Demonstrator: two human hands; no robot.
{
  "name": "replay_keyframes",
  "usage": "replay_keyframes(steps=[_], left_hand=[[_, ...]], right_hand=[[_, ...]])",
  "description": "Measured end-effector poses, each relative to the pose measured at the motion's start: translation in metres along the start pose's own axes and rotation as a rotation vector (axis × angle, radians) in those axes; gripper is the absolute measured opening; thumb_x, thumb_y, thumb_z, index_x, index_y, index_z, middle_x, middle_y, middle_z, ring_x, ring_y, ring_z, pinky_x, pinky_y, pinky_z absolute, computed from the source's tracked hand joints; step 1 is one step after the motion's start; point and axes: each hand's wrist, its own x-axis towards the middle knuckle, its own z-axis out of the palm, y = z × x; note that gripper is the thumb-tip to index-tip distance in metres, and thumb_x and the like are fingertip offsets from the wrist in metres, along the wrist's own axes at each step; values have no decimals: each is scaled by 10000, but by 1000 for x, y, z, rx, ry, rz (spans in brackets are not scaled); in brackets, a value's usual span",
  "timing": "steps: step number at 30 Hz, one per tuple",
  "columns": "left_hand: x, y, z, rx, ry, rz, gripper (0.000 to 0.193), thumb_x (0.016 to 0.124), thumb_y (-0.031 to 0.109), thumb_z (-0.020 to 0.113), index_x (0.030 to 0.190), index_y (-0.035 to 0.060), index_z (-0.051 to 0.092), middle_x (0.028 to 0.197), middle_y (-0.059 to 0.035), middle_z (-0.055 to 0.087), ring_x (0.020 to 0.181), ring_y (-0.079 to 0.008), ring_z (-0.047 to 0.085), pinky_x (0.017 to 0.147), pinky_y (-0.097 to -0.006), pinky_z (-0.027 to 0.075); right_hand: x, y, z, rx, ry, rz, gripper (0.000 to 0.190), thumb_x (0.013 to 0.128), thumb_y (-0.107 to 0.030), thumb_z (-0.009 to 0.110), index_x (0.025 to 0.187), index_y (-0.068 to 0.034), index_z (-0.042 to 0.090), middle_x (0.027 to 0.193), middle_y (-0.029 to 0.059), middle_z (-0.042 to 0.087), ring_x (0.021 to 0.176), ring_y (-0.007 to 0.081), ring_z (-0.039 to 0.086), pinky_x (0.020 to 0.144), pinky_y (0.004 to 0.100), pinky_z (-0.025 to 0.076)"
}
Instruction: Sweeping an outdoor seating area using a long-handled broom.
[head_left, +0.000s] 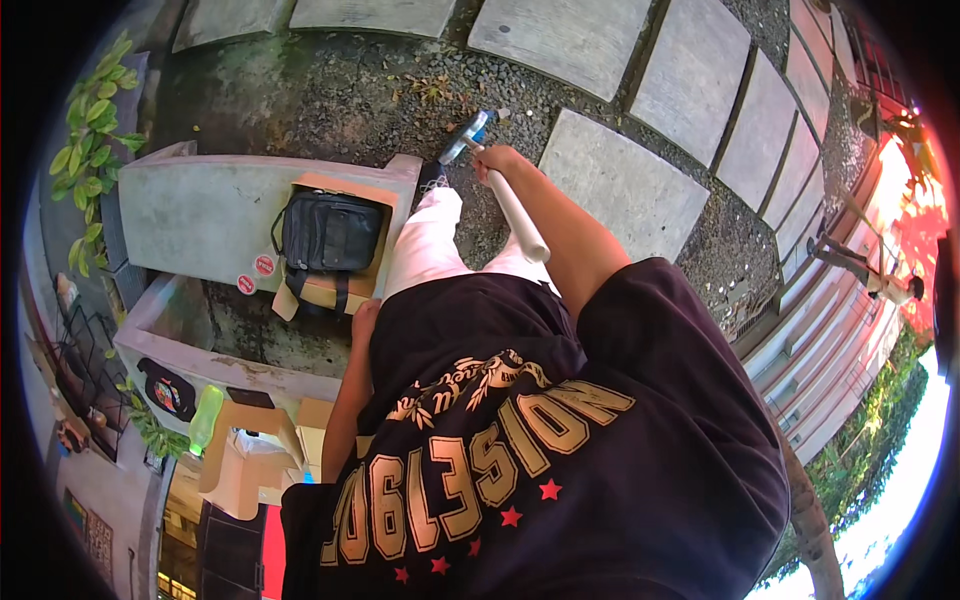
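My right hand (496, 160) is wrapped around the white tubular handle (517, 217) of a tool. Its grey-and-blue head (465, 138) is at the far end, over the gravel near my feet; its exact kind is unclear. My left hand (365, 318) hangs by my left hip, close to an open cardboard box (388, 259). Its fingers are partly hidden, so whether it holds anything cannot be told. A black bag (330, 229) with straps lies in that box, on a grey concrete ledge (195, 217).
Concrete slabs (622, 191) border gravel ground (375, 97). On a lower-left ledge are another open carton (251, 457), a green bottle (205, 416), a dark phone-like object (250, 397) and dark printed cloth (166, 388). Another person (862, 270) stands far right, near steps (810, 360). A leafy plant (94, 135) grows left.
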Motion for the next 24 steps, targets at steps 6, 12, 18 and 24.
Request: replay_keyframes(steps=[6, 12, 18, 24], left_hand=[[33, 35, 2, -198, -5, 16, 224, 823, 144, 521, 1000, 34, 603, 851, -55, 623, 783, -139, 572, 719, -252, 441], [36, 36, 0, -193, 9, 43, 228, 822, 144, 514, 988, 16, 603, 877, -71, 628, 804, -148, 578, 742, -253, 442], [15, 28, -12, -193, 15, 5, 234, 817, 141, 505, 981, 6, 604, 889, -77, 626, 818, -154, 582, 755, -256, 445], [5, 13, -22, -249, -2, -111, 247, 823, 148, 503, 1007, 18, 604, 943, -78, 623, 845, -156, 584, 776, -254, 443]], right_hand=[[-74, 53, -85, -333, 142, -95, 170, 802, -129, 532, 688, -3, 548, 515, 45, 472, 366, 132, 437, 336, 279, 354], [-109, 65, -103, -449, 365, -53, 167, 765, -138, 554, 661, -10, 573, 541, 71, 534, 403, 152, 492, 397, 296, 393], [-21, 36, -37, -349, 330, -171, 102, 671, -45, 529, 684, 48, 570, 626, 155, 591, 527, 239, 596, 465, 360, 467], [6, 27, -19, -500, 267, -229, 162, 649, -98, 558, 679, 52, 609, 656, 131, 619, 588, 217, 613, 522, 314, 473]])
